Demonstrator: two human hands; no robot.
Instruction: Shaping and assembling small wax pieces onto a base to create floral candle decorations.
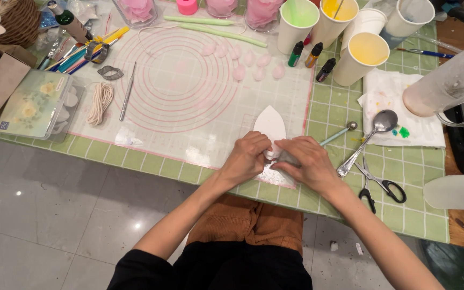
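Our left hand [249,159] and right hand [306,162] together at near worktop edge [135,156], fingertips pinching lower end of white leaf-shaped piece [270,124]. We judge it light, soft, easily torn; hold by edges. Pinched part hidden under fingers. Right of hands: spoon [374,134], scissors [378,185]. Beyond: pink petals [243,60], cups [362,56].

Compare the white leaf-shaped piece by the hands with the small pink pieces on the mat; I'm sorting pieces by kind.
The white leaf-shaped piece is far larger than the small pink pieces. It is white with a pointed tip; they are pale pink and rounded. It is single, and the left hand and right hand cover its near end; the pink ones lie loose in rows, untouched. All lie on the translucent mat.
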